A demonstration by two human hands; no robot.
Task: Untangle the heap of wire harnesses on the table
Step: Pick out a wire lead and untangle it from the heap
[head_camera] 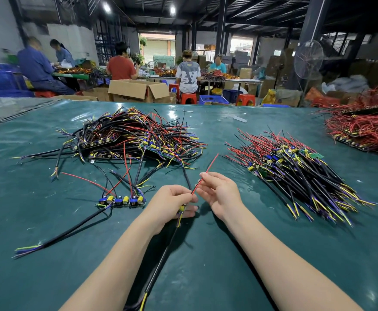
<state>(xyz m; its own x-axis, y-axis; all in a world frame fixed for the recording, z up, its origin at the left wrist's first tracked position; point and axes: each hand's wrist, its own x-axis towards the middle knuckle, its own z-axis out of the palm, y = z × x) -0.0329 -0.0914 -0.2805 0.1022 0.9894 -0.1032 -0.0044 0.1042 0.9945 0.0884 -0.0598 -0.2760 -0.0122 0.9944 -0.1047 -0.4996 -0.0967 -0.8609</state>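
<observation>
- Up and to the left of the hands, the tangled heap of wires (127, 135) lies on the green table (206, 265).
- Just left of them sits a small strip of parts (121, 201), its wires trailing.
- The left hand (172, 205) curls its fingers round one harness (181, 212).
- The right hand (219, 194) pinches its red wire (206, 172) between thumb and forefinger.
- To the right, well apart, lies a tidier pile (296, 173).

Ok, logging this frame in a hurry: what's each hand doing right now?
Left hand: closed, gripping a wire harness at its top end.
Right hand: closed, pinching a red wire between thumb and fingers.
</observation>
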